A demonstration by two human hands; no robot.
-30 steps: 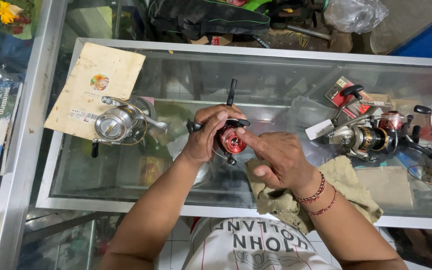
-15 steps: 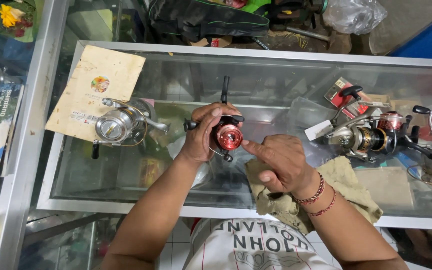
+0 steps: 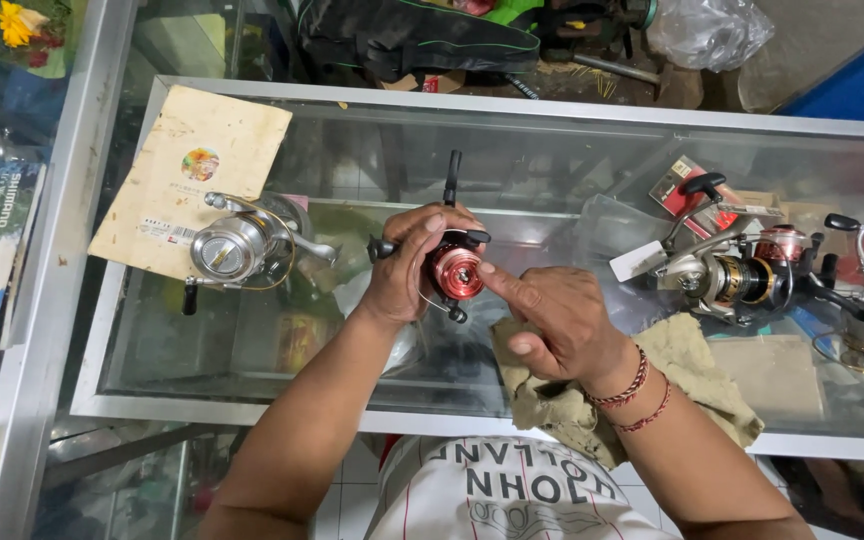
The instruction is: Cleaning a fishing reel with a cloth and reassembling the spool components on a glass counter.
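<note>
Reel (image 3: 455, 270) sits over bench (image 3: 282, 418) centre, gripped in my left hand (image 3: 407, 270). Right hand (image 3: 552, 320) loosely curled, holding nothing, forefinger on the red spool. I'd hold the body steady, press lightly, avoid the handle.

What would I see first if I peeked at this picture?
Right in the middle, the left hand grips a fishing reel with a shiny red spool, and the right hand pokes it with one finger. A silver reel sits to the left on the glass counter, and more reels crowd the right.
</note>
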